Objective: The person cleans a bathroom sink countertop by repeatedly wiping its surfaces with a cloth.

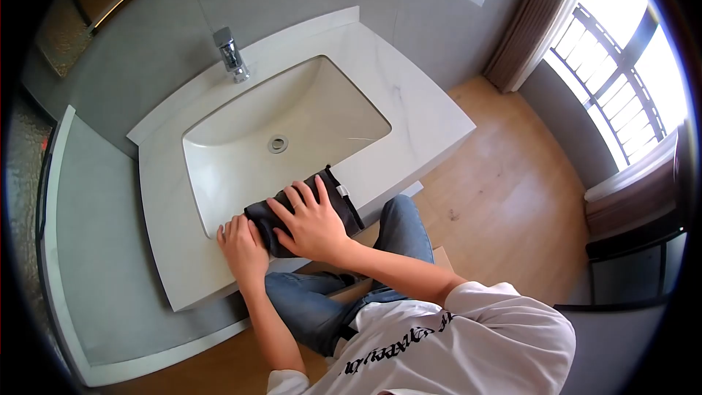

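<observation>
A folded dark grey or black cloth (349,212) with a small white tag lies over the front edge of the white washbasin (248,121). My right hand (313,224) rests flat on top of it with fingers spread. At the cloth's left end, my left hand (245,247) has its fingers bent close together, the thumb side pressing against the cloth. The underside of the cloth and the left fingertips' exact hold are partly hidden.
A chrome faucet (232,55) stands behind the basin, and a metal drain (278,144) sits in its bottom. White marbled countertop (417,113) surrounds the bowl. My bent knee (406,223) is close to the counter's front. A curtain (526,22) hangs by the window at right.
</observation>
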Tool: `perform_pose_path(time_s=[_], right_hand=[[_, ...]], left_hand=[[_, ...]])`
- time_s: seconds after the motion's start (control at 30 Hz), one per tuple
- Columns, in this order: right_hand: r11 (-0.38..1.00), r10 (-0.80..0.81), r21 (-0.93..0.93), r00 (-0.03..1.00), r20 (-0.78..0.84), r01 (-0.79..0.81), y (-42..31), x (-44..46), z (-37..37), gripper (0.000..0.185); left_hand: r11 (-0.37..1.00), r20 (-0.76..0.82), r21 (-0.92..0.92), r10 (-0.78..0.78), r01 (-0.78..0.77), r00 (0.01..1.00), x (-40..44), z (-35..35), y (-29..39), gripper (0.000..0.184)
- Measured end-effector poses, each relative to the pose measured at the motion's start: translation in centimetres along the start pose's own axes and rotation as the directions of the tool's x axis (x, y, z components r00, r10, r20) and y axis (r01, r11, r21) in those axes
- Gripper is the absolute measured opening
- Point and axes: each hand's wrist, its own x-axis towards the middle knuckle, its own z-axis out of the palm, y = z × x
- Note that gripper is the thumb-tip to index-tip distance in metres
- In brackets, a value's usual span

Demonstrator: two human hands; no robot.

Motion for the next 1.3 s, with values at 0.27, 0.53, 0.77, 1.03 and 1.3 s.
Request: perform_pose_path(time_s=[0.27, 0.53, 0.77, 1.03, 1.3], right_hand=[[0.998, 0.057, -0.027, 0.997, -0.053, -0.059, 7.8, -1.5, -3.7, 0.048], [0.890, 0.296, -0.326, 0.948, -0.117, -0.318, 25.1, -6.1, -10.4, 0.056], [0.510, 0.759, -0.454, 0.631, -0.162, -0.730, 31.6, -1.3, -9.7, 0.067], [0.764, 0.507, -0.438, 0.860, -0.047, -0.474, 23.2, -1.4, -6.7, 0.067], [0.985, 0.038, -0.172, 0.996, 0.077, -0.024, 5.2, -2.7, -3.1, 0.063]], left_hand=[[0.996, -0.053, -0.084, 0.021, -0.026, 0.998, -0.2, 0.1, -0.1, 0.025], [0.997, -0.095, -0.083, -0.016, 0.008, 0.995, -0.4, 0.0, 0.5, 0.022], [0.997, -0.105, -0.072, -0.021, 0.013, 0.994, -0.3, 0.2, 0.7, 0.021], [0.997, -0.129, -0.079, -0.023, 0.013, 0.991, -0.4, 0.5, 0.6, 0.021], [0.999, -0.116, -0.048, -0.027, 0.021, 0.993, -0.1, 0.4, 0.8, 0.021]])
